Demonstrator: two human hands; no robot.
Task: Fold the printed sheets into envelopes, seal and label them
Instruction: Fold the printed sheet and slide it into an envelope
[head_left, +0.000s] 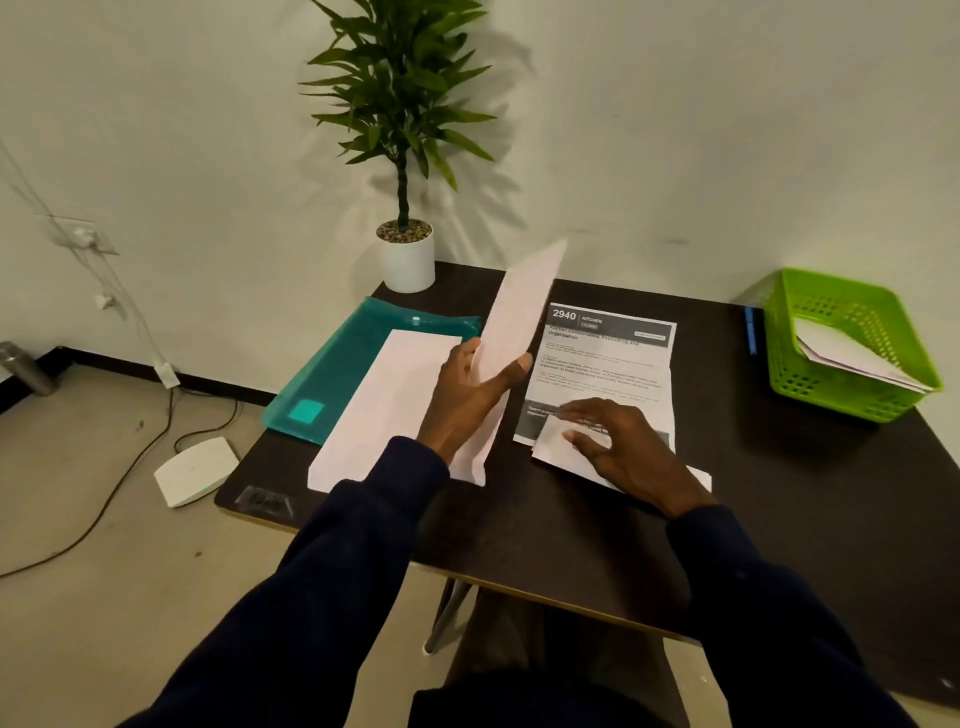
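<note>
Fingers (460, 356) of the left hand (465, 402) curl behind a long white envelope (524, 306) while the thumb presses on its front, pinching it so that its far end tilts up off the bench (571, 530) toward the wall. Fingers (584, 410) of the right hand (628, 452) lie straight and slightly spread, flat on the turned-up lower edge of the printed sheet (608, 358), pressing it down.

At the far left a metal bottle (26, 369) stands on the floor against the wall, and cables (130, 467) trail down from a wall socket and across the floor. Near the bench corner a flat white device (195, 470) lies on the floor. On the left part of the dark bench rests a teal plastic folder (332, 369) with a snap button, and a stack of white envelopes (384, 405) lies partly on top of it, reaching toward the near edge. Behind the folder, at the back of the bench, stands a white pot (406, 260) with a tall green plant.

The printed sheet lies in the middle, just right of the raised envelope, its dark header reading "2940 KITCHEN". Its near end is folded over, white side up, under the right hand. Further right a blue pen (749, 330) lies just beside a green plastic basket (852, 301) that sits at the bench's right edge and holds some white envelopes (852, 358).
</note>
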